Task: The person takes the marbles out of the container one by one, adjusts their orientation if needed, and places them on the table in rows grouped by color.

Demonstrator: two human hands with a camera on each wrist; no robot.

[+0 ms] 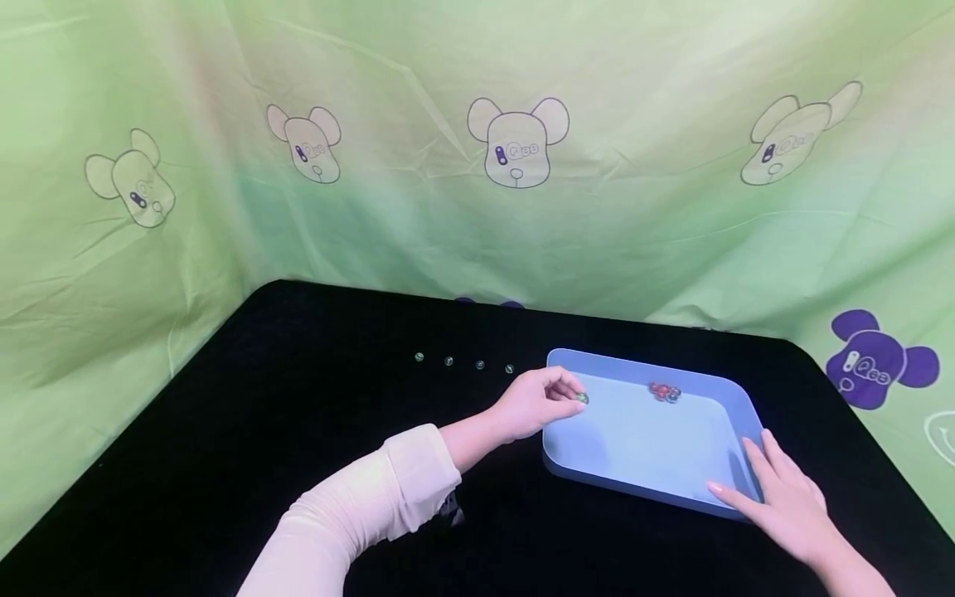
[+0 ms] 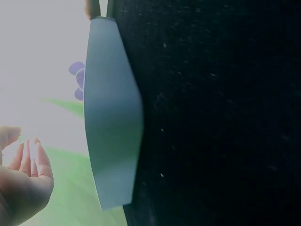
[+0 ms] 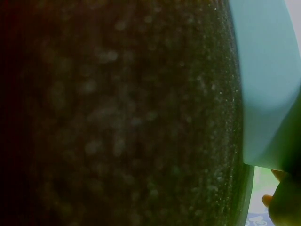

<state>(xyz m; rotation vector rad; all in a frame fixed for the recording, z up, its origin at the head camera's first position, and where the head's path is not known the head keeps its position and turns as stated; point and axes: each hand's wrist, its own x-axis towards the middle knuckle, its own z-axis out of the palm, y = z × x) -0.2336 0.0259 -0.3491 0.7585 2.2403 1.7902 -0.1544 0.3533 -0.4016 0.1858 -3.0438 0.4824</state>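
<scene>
My left hand [image 1: 533,404] pinches a small green glass marble [image 1: 583,398] between thumb and fingertips, over the left side of a shallow blue tray [image 1: 634,439]. In the left wrist view, the left hand [image 2: 26,181] appears at the lower left, above the tray's outer wall [image 2: 113,113]; its marble is lost in glare. My right hand [image 1: 791,502] rests at the tray's right front corner, with fairly straight, spread fingers over the rim. A cluster of red and dark marbles [image 1: 664,391] lies inside the tray near its back wall.
Several small glass marbles [image 1: 449,361] form a row on the black tabletop [image 1: 298,398], left of the tray. Behind the table hangs a green curtain [image 1: 403,224] printed with bear heads. A small pale, clear item [image 1: 452,508] shows by the left sleeve.
</scene>
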